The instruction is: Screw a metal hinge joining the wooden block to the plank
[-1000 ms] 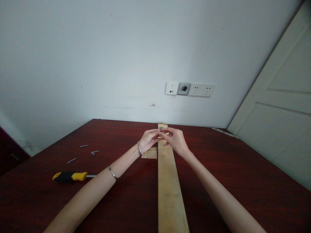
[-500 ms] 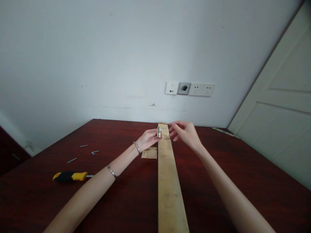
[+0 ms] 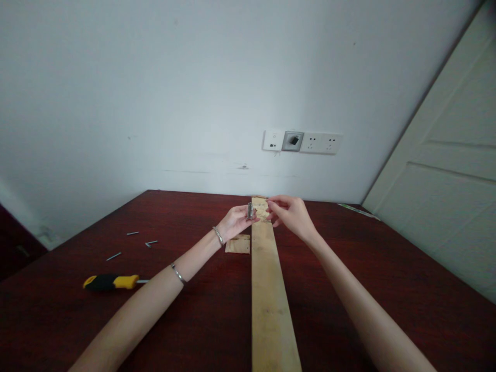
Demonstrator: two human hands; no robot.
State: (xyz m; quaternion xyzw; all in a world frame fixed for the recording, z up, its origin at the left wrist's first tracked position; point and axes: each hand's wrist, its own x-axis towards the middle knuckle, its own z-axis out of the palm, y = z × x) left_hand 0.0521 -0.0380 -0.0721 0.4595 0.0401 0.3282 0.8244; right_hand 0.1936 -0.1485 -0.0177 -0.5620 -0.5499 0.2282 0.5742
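Note:
My left hand (image 3: 234,222) pinches a small metal hinge (image 3: 250,210) and holds it upright over the far end of a long pale wooden plank (image 3: 268,289). The plank runs down the middle of the dark red table (image 3: 186,310). Just right of the hinge, my right hand (image 3: 291,213) hovers above the plank, its fingers curled close together near the metal piece; whether they touch it is unclear. A small flat wooden piece (image 3: 238,244) lies on the table under my left wrist, beside the plank.
A yellow and black screwdriver (image 3: 110,281) lies at the left of the table. Several loose screws (image 3: 134,243) are scattered behind it. White wall sockets (image 3: 302,142) sit on the wall beyond; a white door (image 3: 445,175) stands at the right.
My right hand let go of the hinge and drew off to the right, then came back close to it. My left hand kept the hinge and turned it edge-on.

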